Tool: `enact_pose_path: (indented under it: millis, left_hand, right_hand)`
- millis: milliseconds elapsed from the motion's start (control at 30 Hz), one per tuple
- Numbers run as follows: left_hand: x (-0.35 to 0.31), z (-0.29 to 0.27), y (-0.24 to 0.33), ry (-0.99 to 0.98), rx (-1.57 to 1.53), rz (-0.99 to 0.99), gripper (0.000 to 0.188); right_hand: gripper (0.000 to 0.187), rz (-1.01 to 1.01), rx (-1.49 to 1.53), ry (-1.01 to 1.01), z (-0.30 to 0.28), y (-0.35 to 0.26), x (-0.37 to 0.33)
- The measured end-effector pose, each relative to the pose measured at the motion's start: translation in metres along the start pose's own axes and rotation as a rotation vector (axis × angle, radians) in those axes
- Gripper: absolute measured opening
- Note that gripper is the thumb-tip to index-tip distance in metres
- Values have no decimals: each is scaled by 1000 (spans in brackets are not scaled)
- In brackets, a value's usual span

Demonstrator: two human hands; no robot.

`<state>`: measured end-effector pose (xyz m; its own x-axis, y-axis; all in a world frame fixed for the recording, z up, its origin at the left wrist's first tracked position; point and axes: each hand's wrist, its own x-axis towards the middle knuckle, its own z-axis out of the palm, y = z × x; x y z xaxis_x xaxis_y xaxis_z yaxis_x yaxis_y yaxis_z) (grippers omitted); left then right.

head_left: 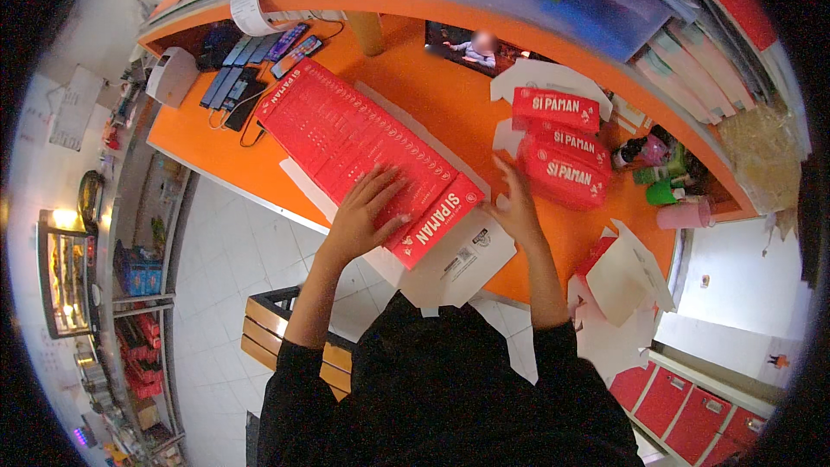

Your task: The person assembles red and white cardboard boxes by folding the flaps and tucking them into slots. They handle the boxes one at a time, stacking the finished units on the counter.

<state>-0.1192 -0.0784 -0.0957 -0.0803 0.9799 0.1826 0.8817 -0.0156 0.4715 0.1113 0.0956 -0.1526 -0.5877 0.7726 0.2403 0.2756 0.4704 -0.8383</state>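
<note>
On the orange counter lies a long unfolded cardboard box blank, red with white print on its upper face, with white flaps showing along its edges. My left hand rests flat on the red face near its closer end, fingers spread. My right hand is beside the blank's right edge, thumb close to the corner and fingers apart; whether the thumb touches the card cannot be made out. Just beyond that hand sit several folded red boxes, some stacked, with white flaps standing behind them.
Several phones lie at the counter's far left beside a white device. A lit screen stands at the back. Cups and bottles crowd the right end. More white-and-red cardboard overhangs the right front. A wooden slatted stool stands below.
</note>
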Motion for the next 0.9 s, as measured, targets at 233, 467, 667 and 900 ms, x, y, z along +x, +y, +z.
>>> enact_pose_path:
  millis: [233, 467, 667, 900]
  left_hand:
    - [24, 30, -1, 60, 314, -38, 49]
    - [27, 31, -1, 54, 306, -71, 49]
    - [27, 30, -1, 14, 333, -58, 50]
    - [27, 26, -1, -15, 328, -57, 50]
  right_hand:
    - [39, -119, 22, -131, 32, 7, 18]
    - [47, 131, 122, -433, 9, 11, 25]
    - [49, 147, 226, -616, 6, 21, 38]
    - [40, 183, 428, -463, 22, 44, 25]
